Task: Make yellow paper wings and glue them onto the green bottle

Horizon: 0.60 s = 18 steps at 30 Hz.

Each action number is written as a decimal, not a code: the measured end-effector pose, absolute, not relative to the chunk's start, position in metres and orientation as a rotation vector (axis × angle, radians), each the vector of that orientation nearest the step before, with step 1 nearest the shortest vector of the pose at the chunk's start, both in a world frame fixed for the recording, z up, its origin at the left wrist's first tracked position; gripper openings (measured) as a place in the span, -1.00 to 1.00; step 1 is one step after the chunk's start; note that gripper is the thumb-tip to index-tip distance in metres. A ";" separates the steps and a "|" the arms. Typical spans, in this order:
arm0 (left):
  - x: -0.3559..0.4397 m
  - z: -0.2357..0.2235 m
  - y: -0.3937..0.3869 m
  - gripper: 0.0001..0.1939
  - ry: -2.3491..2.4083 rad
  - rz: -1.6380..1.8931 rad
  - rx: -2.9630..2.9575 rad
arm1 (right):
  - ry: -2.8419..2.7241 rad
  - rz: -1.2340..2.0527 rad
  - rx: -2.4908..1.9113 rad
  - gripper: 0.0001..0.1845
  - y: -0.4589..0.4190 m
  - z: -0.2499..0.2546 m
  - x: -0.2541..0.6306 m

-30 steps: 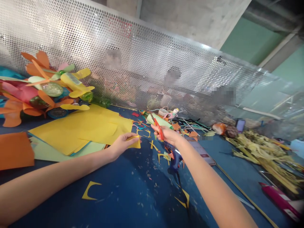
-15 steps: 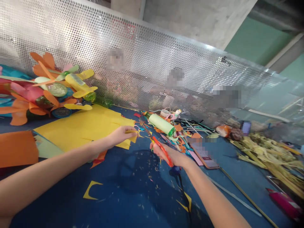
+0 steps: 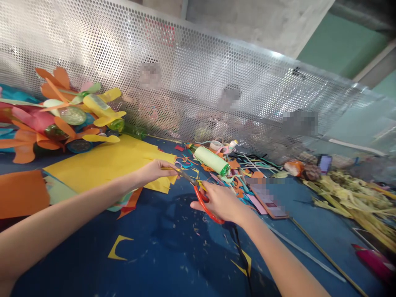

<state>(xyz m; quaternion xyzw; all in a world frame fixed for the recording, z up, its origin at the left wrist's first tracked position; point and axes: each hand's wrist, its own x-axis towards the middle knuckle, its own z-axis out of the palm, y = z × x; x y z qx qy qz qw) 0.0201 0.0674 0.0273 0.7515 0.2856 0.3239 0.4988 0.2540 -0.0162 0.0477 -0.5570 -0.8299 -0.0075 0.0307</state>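
Observation:
In the head view my right hand (image 3: 221,201) is around red-handled scissors (image 3: 201,203), two fingers in the loops. The blades point left and reach the small piece of yellow paper (image 3: 170,173) pinched in my left hand (image 3: 155,171). That piece is mostly hidden by the fingers. Under and behind my left hand lie large yellow sheets (image 3: 102,161) with cut edges. A bit of yellow also shows by the right-hand fingers; I cannot tell what it is. Cut-out yellow scraps (image 3: 116,248) lie on the blue table (image 3: 148,268).
Paper flowers on bottles (image 3: 62,119) are heaped at left, by an orange sheet (image 3: 24,194). Ahead lie a paper-wrapped green bottle (image 3: 212,160) and colourful scraps. A phone (image 3: 272,206), a thin stick (image 3: 324,251) and dried husks (image 3: 352,198) are at right. A perforated metal screen (image 3: 185,82) stands behind.
The scissors have swung from pointing away to pointing left, and their blades now meet the yellow paper at my left hand. My right hand has turned and its fingers have spread somewhat.

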 end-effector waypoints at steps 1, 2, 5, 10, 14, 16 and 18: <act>0.020 0.027 0.068 -0.81 0.698 0.766 1.816 | -2.553 -0.030 -1.707 -0.37 -0.017 0.048 0.254; 0.019 0.027 0.068 -0.80 0.704 0.747 1.813 | -2.550 -0.031 -1.699 -0.36 -0.017 0.048 0.254; 0.018 0.026 0.069 -0.78 0.701 0.699 1.807 | -2.541 -0.018 -1.698 -0.36 -0.018 0.049 0.254; 0.017 0.029 0.068 -0.82 0.683 0.678 1.858 | -2.536 0.026 -1.690 -0.37 -0.019 0.050 0.253; 0.017 0.031 0.067 -0.85 0.666 0.677 1.867 | -2.529 0.056 -1.693 -0.37 -0.021 0.052 0.252; 0.017 0.032 0.067 -0.84 0.651 0.668 1.863 | -2.527 0.058 -1.690 -0.37 -0.022 0.052 0.252; 0.017 0.032 0.067 -0.84 0.646 0.663 1.859 | -2.526 0.059 -1.690 -0.38 -0.022 0.053 0.252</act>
